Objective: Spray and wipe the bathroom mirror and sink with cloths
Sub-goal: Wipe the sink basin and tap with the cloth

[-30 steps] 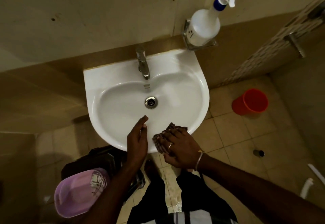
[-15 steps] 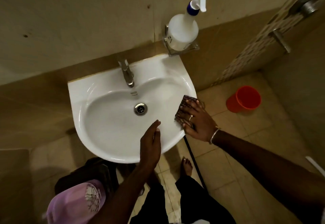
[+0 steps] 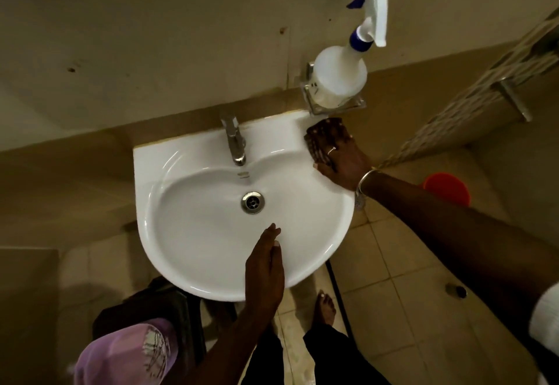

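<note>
Plainly a bathroom, small and dim: white sink [image 3: 181,172] with chrome tap [image 3: 233,139] and drain [image 3: 253,202], set against a beige wall [image 3: 151,36] with a darker band at sink height. Spray bottle [image 3: 338,79] parked in a metal holder [image 3: 332,107] fixed to the wall just above the sink's far right corner. Pale square-tiled floor [image 3: 402,263] below, a red bucket [image 3: 447,191] standing on it, and a mosaic strip [image 3: 472,94] running along the right-hand wall.

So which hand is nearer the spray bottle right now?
Right. The right hand presses the cloth on the sink at its back right corner, just below the spray bottle; the left hand is over the front rim, across the basin.
</note>
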Tool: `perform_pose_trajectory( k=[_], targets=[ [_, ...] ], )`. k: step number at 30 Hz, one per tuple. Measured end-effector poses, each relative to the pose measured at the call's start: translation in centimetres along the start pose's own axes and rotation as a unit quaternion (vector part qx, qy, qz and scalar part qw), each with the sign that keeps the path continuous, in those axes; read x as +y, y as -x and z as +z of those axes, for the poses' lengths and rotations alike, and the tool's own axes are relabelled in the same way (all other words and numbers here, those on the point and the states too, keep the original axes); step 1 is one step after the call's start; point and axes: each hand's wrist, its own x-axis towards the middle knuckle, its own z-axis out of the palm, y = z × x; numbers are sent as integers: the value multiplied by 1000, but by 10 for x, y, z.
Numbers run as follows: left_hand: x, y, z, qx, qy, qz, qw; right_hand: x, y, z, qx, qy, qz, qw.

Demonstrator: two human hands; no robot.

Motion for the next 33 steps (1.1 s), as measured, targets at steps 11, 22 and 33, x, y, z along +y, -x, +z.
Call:
perform_pose_trajectory(
  k=[11, 22, 33],
  targets=[
    [1, -7, 0, 57, 45, -36, 997, -123, -69, 15, 74, 4, 8, 997],
    [5, -32, -9, 78, 113, -146, 980, -85, -50, 15, 84, 54, -16, 995],
    [-2, -35, -35, 84, 120, -114, 983, -115, -50, 22, 97, 7, 142, 985]
  ],
)
